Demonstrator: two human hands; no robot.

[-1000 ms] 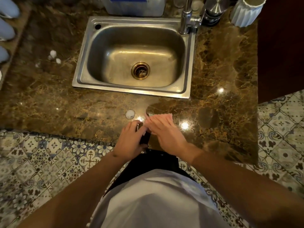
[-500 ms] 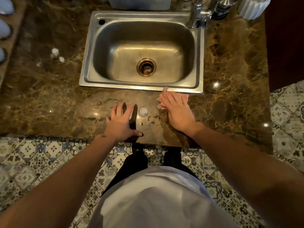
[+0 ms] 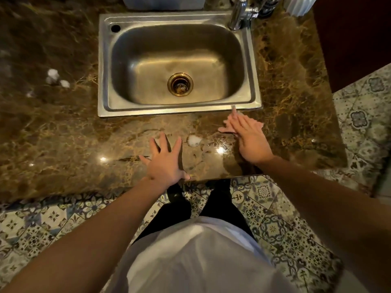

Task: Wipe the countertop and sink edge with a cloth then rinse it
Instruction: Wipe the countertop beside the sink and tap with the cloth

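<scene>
My right hand (image 3: 250, 140) lies flat, fingers straight, pressing a pink cloth (image 3: 257, 124) onto the brown marble countertop (image 3: 63, 134) just in front of the steel sink's (image 3: 179, 109) right front corner. Most of the cloth is hidden under the hand; only its edges show. My left hand (image 3: 164, 160) rests spread and flat on the countertop near the front edge. A blob of white foam (image 3: 194, 141) sits on the marble between the two hands.
A chrome tap (image 3: 239, 14) stands at the sink's back right corner. More white foam blobs (image 3: 55, 78) lie on the counter left of the sink. A white ribbed holder (image 3: 300, 5) and a container (image 3: 163, 2) stand at the back. Patterned floor tiles (image 3: 359, 115) lie right.
My right hand has slid the cloth from the counter's front edge up toward the sink and then rightward. My left hand left the right one and spread flat on the counter.
</scene>
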